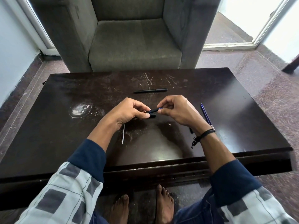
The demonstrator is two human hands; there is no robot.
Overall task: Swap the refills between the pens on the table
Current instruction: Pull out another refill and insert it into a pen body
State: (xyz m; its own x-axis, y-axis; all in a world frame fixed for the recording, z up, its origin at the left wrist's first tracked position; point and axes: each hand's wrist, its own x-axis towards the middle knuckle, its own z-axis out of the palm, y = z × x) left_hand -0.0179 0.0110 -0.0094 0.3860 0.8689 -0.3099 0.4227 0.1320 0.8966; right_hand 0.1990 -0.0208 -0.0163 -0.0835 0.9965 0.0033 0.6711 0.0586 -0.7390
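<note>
From my remote seat I see both hands meeting over the middle of the table (68,97). The left hand (129,110) has its fingers curled round the near end of a dark pen part (152,110), thumb pressed along its side. The right hand (176,110) pinches the other end of the same part between thumb and forefinger, where a bit of blue shows at the fingertips. So both hands are clenched on that one part, and it hangs between them, lifted off the table and tilted slightly up toward the right hand.

Just under the grip, beside the left thumb, is a short black piece (152,116). I cannot tell whether the left hand is holding it or it lies on the table.

Beyond the grip, away from me, a black pen (150,90) lies flat and crosswise, apart from both hands. To the right of the grip, past the right hand, a blue pen (206,114) lies on the table at a slant, its near end hidden by the right wrist. Below the left hand, toward me, a thin pale refill (123,135) lies on the table, its far end tucked under the left wrist.

A black wristband (205,134) circles the right wrist. A grey armchair (134,46) stands behind the table.
</note>
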